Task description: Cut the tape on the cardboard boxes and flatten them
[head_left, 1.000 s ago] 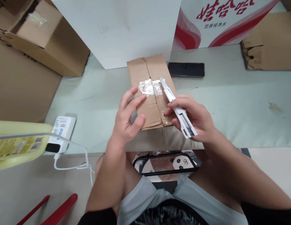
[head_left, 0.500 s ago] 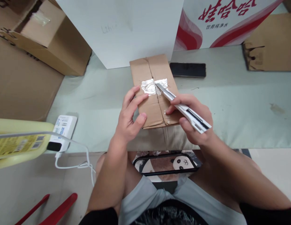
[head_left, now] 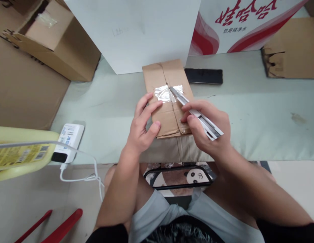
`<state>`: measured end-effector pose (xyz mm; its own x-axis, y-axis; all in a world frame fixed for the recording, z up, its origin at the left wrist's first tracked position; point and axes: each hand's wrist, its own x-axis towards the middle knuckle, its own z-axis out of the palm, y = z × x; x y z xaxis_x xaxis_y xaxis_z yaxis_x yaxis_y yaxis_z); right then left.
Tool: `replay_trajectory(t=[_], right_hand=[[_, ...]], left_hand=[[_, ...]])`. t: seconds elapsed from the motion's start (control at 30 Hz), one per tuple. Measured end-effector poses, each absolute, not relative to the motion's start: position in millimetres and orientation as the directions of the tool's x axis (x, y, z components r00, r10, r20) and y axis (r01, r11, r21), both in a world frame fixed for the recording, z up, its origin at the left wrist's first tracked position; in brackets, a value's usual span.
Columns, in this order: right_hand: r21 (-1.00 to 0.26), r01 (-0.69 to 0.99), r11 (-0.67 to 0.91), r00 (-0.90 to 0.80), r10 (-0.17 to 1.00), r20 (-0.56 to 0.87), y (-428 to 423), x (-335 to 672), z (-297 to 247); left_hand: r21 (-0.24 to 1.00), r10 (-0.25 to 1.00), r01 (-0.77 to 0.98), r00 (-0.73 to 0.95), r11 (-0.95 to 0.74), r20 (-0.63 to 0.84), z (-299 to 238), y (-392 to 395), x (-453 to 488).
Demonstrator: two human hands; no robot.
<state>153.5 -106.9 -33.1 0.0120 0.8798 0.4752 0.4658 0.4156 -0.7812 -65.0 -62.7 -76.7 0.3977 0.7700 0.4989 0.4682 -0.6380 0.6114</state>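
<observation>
A small brown cardboard box (head_left: 163, 116) lies on the pale green cloth, with a seam down its middle and a patch of shiny tape (head_left: 162, 93) across that seam. My left hand (head_left: 144, 126) rests on the left side of the box, fingers spread, fingertips on the top face and thumb by the near edge. In my right hand (head_left: 209, 123) is a white utility knife (head_left: 197, 116), gripped between thumb and fingers. Its blade is out and slants to the far left, the tip at the tape over the seam. Whether the tip has pierced the tape I cannot tell.
Behind the box stand a white carton (head_left: 146, 33) and a red-and-white carton (head_left: 222, 37). A black phone (head_left: 206, 76) lies just right of the box. At left are an open cardboard box (head_left: 68, 47), a white power strip (head_left: 70, 136) with a cable, and a yellow container (head_left: 22, 148).
The thumb of my right hand has shifted up the knife handle, and the handle's rear end sits slightly farther left. Blade tip and left hand stay at about the same places on the box.
</observation>
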Motion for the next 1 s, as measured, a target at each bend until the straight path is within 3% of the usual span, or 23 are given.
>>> replay_trajectory(t=[0.33,1.0], right_hand=[[-0.803,0.451,0.390,-0.021,0.904,0.427,-105.2,157.5,-34.7],[-0.799,0.464,0.383,0.067,0.884,0.462,-107.1,150.9,-46.8]], left_hand=[[0.597,0.755,0.463,0.408,-0.655,0.513,-77.6,-61.5,-65.3],[0.628,0.753,0.416,0.393,-0.658,0.529,-78.2,-61.3,-62.9]])
